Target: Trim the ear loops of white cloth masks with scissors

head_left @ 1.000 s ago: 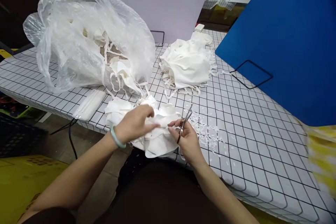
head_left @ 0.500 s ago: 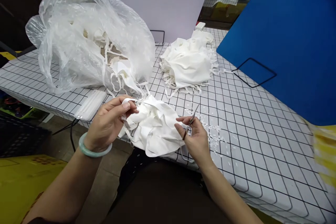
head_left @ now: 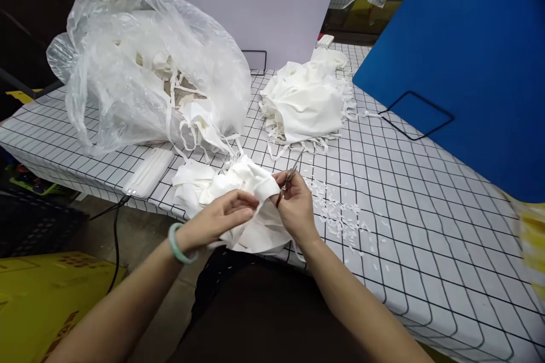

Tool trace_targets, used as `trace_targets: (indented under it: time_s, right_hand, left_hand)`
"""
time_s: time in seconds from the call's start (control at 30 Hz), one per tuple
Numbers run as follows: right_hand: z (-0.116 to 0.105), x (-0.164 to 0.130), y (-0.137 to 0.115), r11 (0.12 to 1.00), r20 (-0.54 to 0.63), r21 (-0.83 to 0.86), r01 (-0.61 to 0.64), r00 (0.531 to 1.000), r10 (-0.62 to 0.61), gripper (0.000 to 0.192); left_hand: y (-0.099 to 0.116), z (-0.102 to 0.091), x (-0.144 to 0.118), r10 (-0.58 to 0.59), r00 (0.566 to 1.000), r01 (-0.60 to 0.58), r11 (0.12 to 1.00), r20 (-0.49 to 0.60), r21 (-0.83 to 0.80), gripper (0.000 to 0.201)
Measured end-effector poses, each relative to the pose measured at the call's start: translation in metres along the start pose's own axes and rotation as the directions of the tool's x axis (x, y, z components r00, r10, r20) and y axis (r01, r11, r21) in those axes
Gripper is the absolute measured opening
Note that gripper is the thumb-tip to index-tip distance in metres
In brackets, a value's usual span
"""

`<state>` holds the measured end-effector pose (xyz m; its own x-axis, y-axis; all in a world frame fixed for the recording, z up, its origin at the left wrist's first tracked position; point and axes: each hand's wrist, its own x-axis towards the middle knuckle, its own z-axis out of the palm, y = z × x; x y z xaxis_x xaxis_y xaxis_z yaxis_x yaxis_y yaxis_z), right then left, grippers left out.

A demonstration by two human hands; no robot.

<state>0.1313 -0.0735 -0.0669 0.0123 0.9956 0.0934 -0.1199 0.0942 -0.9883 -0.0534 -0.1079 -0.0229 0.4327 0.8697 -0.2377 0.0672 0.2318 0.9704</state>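
At the table's near edge lies a bunch of white fabric pieces (head_left: 238,204). My left hand (head_left: 217,218), with a green bangle on its wrist, pinches the fabric from the left. My right hand (head_left: 296,207) holds small scissors (head_left: 288,178), blades pointing up and away, and its fingers touch the same fabric. White snippets (head_left: 336,212) are scattered on the checked tablecloth (head_left: 404,181) just right of my right hand.
A big clear plastic bag (head_left: 140,62) full of white fabric pieces sits at the back left. A pile of white fabric (head_left: 304,102) lies at the back centre. A blue board (head_left: 464,51) stands at right, a white board (head_left: 259,0) behind. A white flat object (head_left: 147,173) lies near the left edge.
My left hand came down from lifting a strap and now pinches the fabric near my right hand. My right hand with the scissors moved left, onto the fabric.
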Motion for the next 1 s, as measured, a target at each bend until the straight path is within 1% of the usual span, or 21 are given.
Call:
trace_targets:
  time_s: [0.07, 0.13, 0.17, 0.23, 0.27, 0.33, 0.4, 0.47, 0.53, 0.6, 0.67, 0.7, 0.73, 0.77, 0.8, 0.83, 0.87, 0.9, 0.93, 0.97, 1.0]
  right_hand:
    - [0.001, 0.000, -0.006, 0.998, -0.003, 0.056, -0.004, 1.000, 0.004, 0.027]
    - [0.000, 0.002, -0.009, 0.996, -0.021, 0.090, -0.005, 1.000, 0.007, 0.031]
    - [-0.002, 0.003, -0.010, 0.995, -0.034, 0.102, -0.002, 0.999, 0.005, 0.031]
    - [-0.009, 0.008, -0.011, 0.994, -0.043, 0.108, -0.012, 0.999, 0.017, 0.031]
    - [-0.014, 0.011, -0.011, 0.994, -0.028, 0.102, -0.038, 0.999, 0.041, 0.031]
    - [-0.024, 0.018, -0.012, 0.988, 0.051, 0.079, -0.133, 0.990, 0.129, 0.028]
    - [-0.030, 0.025, -0.015, 0.963, 0.157, 0.083, -0.256, 0.958, 0.241, 0.027]
    - [-0.033, 0.029, -0.018, 0.918, 0.255, 0.119, -0.379, 0.905, 0.341, 0.027]
    - [-0.030, 0.031, -0.022, 0.866, 0.338, 0.159, -0.475, 0.850, 0.404, 0.028]
    - [-0.026, 0.032, -0.024, 0.835, 0.403, 0.169, -0.524, 0.810, 0.426, 0.028]
    - [-0.021, 0.033, -0.025, 0.834, 0.440, 0.159, -0.529, 0.794, 0.420, 0.029]
    - [-0.018, 0.033, -0.024, 0.840, 0.444, 0.151, -0.521, 0.795, 0.413, 0.030]
    - [-0.015, 0.033, -0.022, 0.848, 0.446, 0.144, -0.510, 0.799, 0.404, 0.030]
    - [-0.012, 0.033, -0.020, 0.854, 0.447, 0.139, -0.501, 0.801, 0.397, 0.031]
    - [-0.009, 0.032, -0.017, 0.856, 0.454, 0.139, -0.497, 0.801, 0.391, 0.032]
    - [-0.006, 0.030, -0.014, 0.853, 0.470, 0.145, -0.502, 0.793, 0.387, 0.034]
    - [-0.005, 0.028, -0.011, 0.845, 0.493, 0.152, -0.513, 0.780, 0.384, 0.037]
    - [-0.004, 0.025, -0.008, 0.839, 0.513, 0.161, -0.520, 0.770, 0.379, 0.039]
    - [-0.005, 0.022, -0.007, 0.843, 0.523, 0.159, -0.513, 0.768, 0.369, 0.042]
    - [-0.008, 0.018, -0.006, 0.863, 0.518, 0.139, -0.485, 0.779, 0.354, 0.045]
    - [-0.013, 0.014, -0.007, 0.898, 0.496, 0.094, -0.429, 0.802, 0.331, 0.046]
  left_hand:
    - [-0.018, 0.028, 0.013, 0.067, 0.985, -0.087, 0.989, -0.160, -0.118, 0.041]
    - [-0.028, 0.046, 0.021, 0.110, 0.949, -0.155, 0.979, -0.294, -0.135, 0.038]
    - [-0.030, 0.050, 0.022, 0.115, 0.934, -0.160, 0.981, -0.337, -0.109, 0.032]
    - [-0.027, 0.049, 0.019, 0.115, 0.927, -0.124, 0.992, -0.357, -0.002, 0.024]
    - [-0.023, 0.044, 0.015, 0.118, 0.933, -0.102, 0.993, -0.341, 0.065, 0.024]
    - [-0.012, 0.032, 0.007, 0.125, 0.953, -0.075, 0.980, -0.278, 0.185, 0.030]
    - [0.002, 0.020, -0.002, 0.101, 0.977, -0.057, 0.972, -0.188, 0.226, 0.036]
    - [0.014, 0.012, -0.008, 0.058, 0.994, -0.040, 0.983, -0.091, 0.181, 0.038]
    - [0.023, 0.009, -0.010, 0.009, 1.000, -0.011, 0.995, 0.027, 0.099, 0.037]
    - [0.028, 0.010, -0.010, -0.035, 0.990, 0.028, 0.998, 0.136, 0.053, 0.036]
    - [0.031, 0.012, -0.008, -0.043, 0.983, 0.026, 0.995, 0.178, 0.093, 0.036]
    - [0.032, 0.014, -0.006, -0.008, 0.986, -0.016, 0.990, 0.166, 0.141, 0.036]
    - [0.032, 0.016, -0.004, 0.066, 0.989, -0.091, 0.976, 0.132, 0.196, 0.035]
    - [0.032, 0.018, -0.001, 0.167, 0.982, -0.185, 0.949, 0.090, 0.254, 0.033]
    - [0.031, 0.021, 0.002, 0.280, 0.959, -0.280, 0.913, 0.044, 0.297, 0.031]
    - [0.029, 0.024, 0.006, 0.388, 0.922, -0.368, 0.878, -0.004, 0.305, 0.030]
    - [0.026, 0.027, 0.010, 0.467, 0.882, -0.436, 0.859, -0.060, 0.269, 0.030]
    - [0.023, 0.030, 0.014, 0.504, 0.854, -0.477, 0.857, -0.126, 0.193, 0.031]
    - [0.019, 0.032, 0.018, 0.502, 0.842, -0.493, 0.865, -0.196, 0.096, 0.032]
    - [0.014, 0.034, 0.022, 0.476, 0.840, -0.492, 0.871, -0.259, 0.006, 0.033]
    - [0.010, 0.036, 0.024, 0.441, 0.842, -0.478, 0.877, -0.312, -0.049, 0.033]
